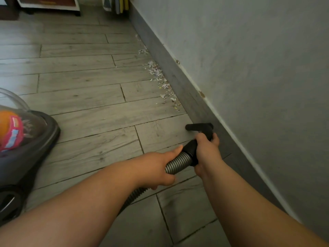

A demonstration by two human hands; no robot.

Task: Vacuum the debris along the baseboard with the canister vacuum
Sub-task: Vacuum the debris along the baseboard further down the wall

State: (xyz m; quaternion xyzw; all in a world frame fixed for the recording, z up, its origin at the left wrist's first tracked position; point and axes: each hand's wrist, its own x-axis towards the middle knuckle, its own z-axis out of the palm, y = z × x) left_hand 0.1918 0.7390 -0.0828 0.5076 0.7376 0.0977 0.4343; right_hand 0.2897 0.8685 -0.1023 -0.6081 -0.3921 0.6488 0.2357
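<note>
One canister shows orange inside; left hand, right hand hold hose.

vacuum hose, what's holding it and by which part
Both hands: the left hand grips the ribbed grey hose, the right hand grips the black rigid end just behind the nozzle.

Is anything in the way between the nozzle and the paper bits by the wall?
No, nothing visible. Only bare floor lies between the nozzle and the nearest debris, which sits farther along the baseboard. The left hand and right hand grip the hose behind it.
</note>
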